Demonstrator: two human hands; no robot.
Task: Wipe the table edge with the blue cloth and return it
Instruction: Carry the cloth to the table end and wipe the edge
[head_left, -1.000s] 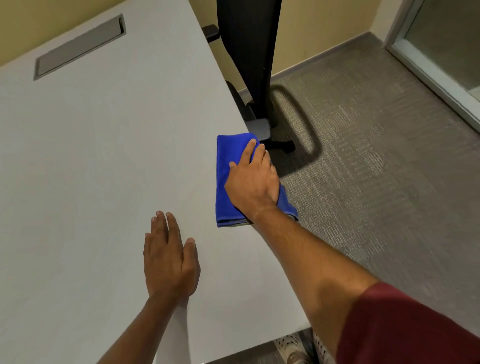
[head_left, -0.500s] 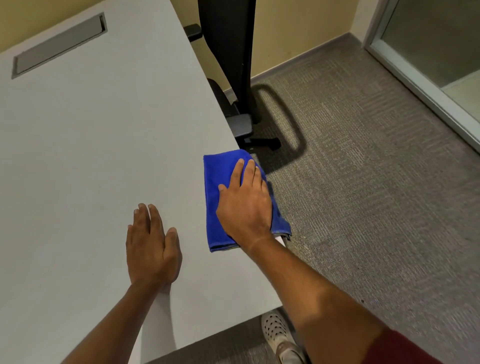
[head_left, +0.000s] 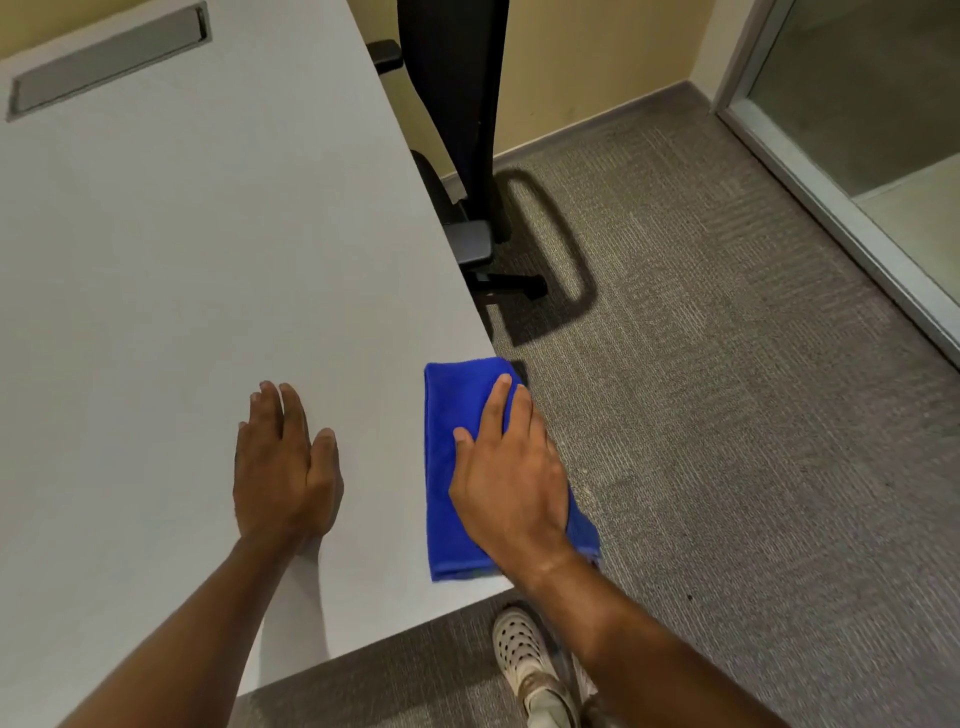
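Note:
A folded blue cloth (head_left: 451, 467) lies over the right edge of the grey table (head_left: 208, 260), close to its near right corner, with part of it hanging over the side. My right hand (head_left: 511, 478) presses flat on the cloth, its fingers wrapping the edge. My left hand (head_left: 285, 467) rests flat on the tabletop to the left of the cloth, fingers together, holding nothing.
A black office chair (head_left: 457, 130) stands at the table's right side farther back. A metal cable hatch (head_left: 109, 57) is set in the tabletop at the far left. Grey carpet (head_left: 727, 415) lies to the right, a glass door (head_left: 857, 104) beyond. My shoe (head_left: 524, 654) shows below the corner.
My right hand has slid the cloth along the right edge toward me, nearing the near corner. My left hand has stayed flat on the table.

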